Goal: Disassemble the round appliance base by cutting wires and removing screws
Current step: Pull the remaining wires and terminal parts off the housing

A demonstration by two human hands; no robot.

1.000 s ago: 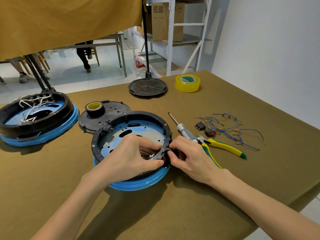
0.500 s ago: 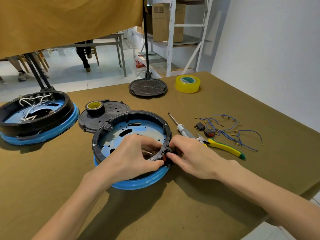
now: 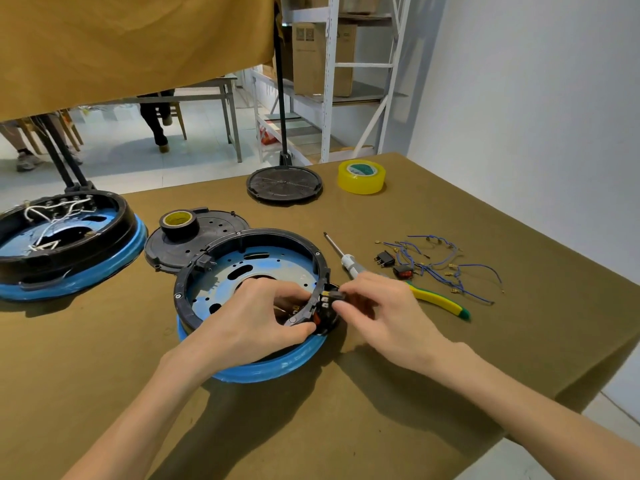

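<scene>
From the head view, both hands work at the near right rim of the base (image 3: 242, 271), a black ring over a blue metal plate with a blue band beneath, lying on the olive-brown table (image 3: 346, 427). The left hand (image 3: 249, 320) reaches inside the ring, fingers curled over the rim, its thumb pressed on the rim's outer edge next to a small black switch block (image 3: 323, 311) with a red spot and brass tabs. The right hand (image 3: 377, 306) comes at the same spot from outside, forefinger and thumb pinching the switch block just beyond the left fingertips; its other fingers are loosely curled.

Just past the right hand lies a screwdriver (image 3: 341, 254), shaft pointing away, its handle partly hidden by the knuckles. To the right of that hand a pair of pliers (image 3: 440, 301) with yellow-green grips sticks out from under it. Beyond the pliers sits a tangle of blue wires (image 3: 446, 265) with brass ends, and two small loose switches (image 3: 394, 265) beside it.

Beyond the left hand, touching the base's far rim, lies a black cover plate (image 3: 207, 237) with a roll of black tape (image 3: 178, 223) on it. Far to the left of that hand is a second base (image 3: 65, 244) holding white wires. Well beyond both hands stand a black stand foot (image 3: 284, 185) and a yellow tape roll (image 3: 361, 177).
</scene>
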